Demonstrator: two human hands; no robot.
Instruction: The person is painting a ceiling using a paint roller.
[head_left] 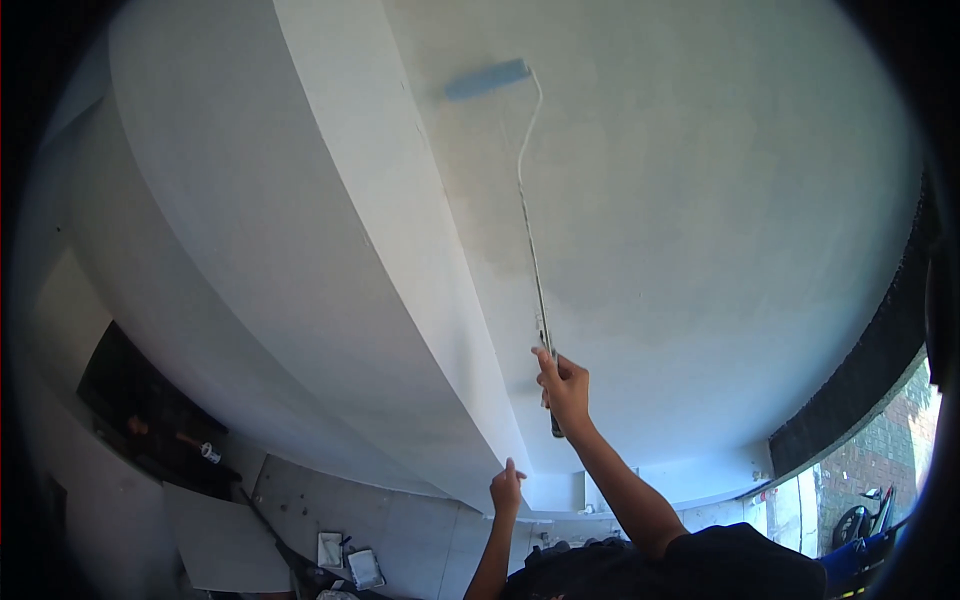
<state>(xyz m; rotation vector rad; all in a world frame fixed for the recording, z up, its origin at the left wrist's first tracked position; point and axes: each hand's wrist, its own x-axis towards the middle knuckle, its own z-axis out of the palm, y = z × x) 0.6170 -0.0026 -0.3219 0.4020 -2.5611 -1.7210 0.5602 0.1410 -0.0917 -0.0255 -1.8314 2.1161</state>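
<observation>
My right hand is closed around the handle of a long-framed paint roller, raised in front of me. Its blue roller sleeve lies against the pale painted ceiling, near the edge of a white beam. Motion blurs the sleeve a little. Lower and to the left, my left hand is lifted with one finger stretched up and the others partly bent. Nothing shows in it. It appears close to the beam's lower end, but whether it touches is unclear.
Two paint trays sit on the floor at the lower left, near a pale flat panel. A dark opening is in the left wall. At the right, beyond a dark edge, a two-wheeler stands on brick paving.
</observation>
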